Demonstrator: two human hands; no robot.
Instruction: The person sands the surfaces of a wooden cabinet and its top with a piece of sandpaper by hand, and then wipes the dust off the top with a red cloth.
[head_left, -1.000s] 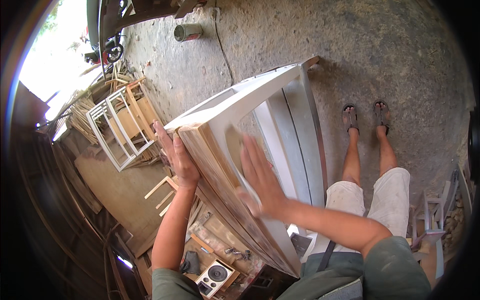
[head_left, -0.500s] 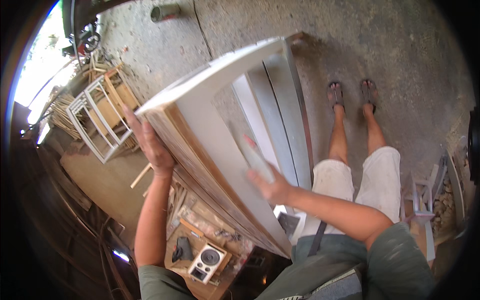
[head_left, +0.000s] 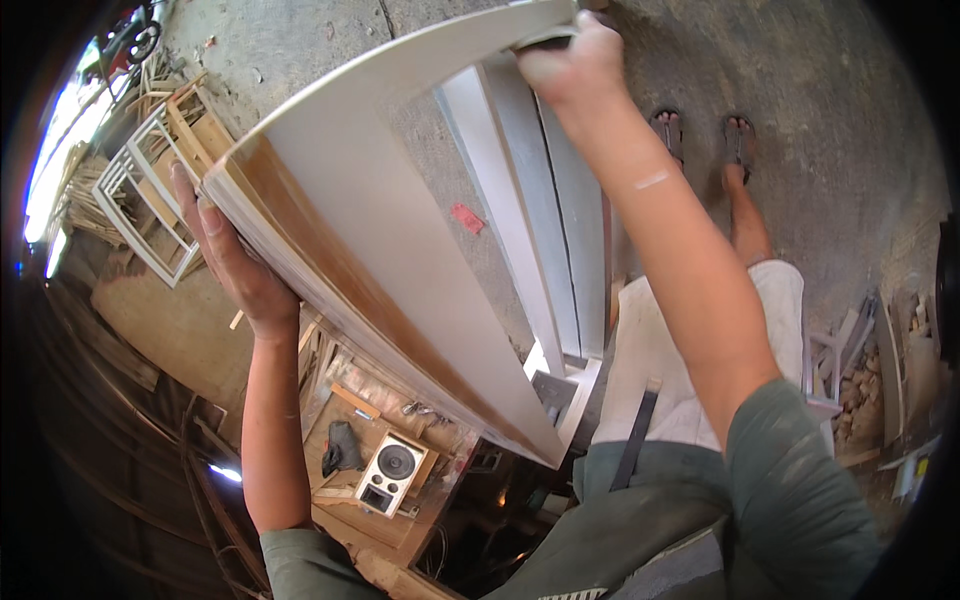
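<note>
A large white-painted wooden frame (head_left: 400, 230) stands tilted in front of me, with a bare brown wood strip along its left edge. My left hand (head_left: 245, 265) lies against that left side, fingers stretched out flat along it. At the frame's far right corner is my right hand (head_left: 582, 65), its fingers curled. A thin, dark-edged flat piece (head_left: 548, 42) shows under those fingers, pressed against the white face; its kind is too blurred to tell. Through the frame's opening, grey-white inner boards (head_left: 550, 210) show.
A speaker box (head_left: 390, 472) and a dark cloth (head_left: 343, 448) sit on a cluttered wooden surface below left. White slatted frames (head_left: 150, 200) lean by scrap wood at the left. A red scrap (head_left: 467, 218) lies on the concrete floor. More wood offcuts (head_left: 865, 385) lie at the right.
My right hand has moved from the frame's near middle up to its far right corner. The frame has shifted slightly left in view, and my left hand stays against its side.
</note>
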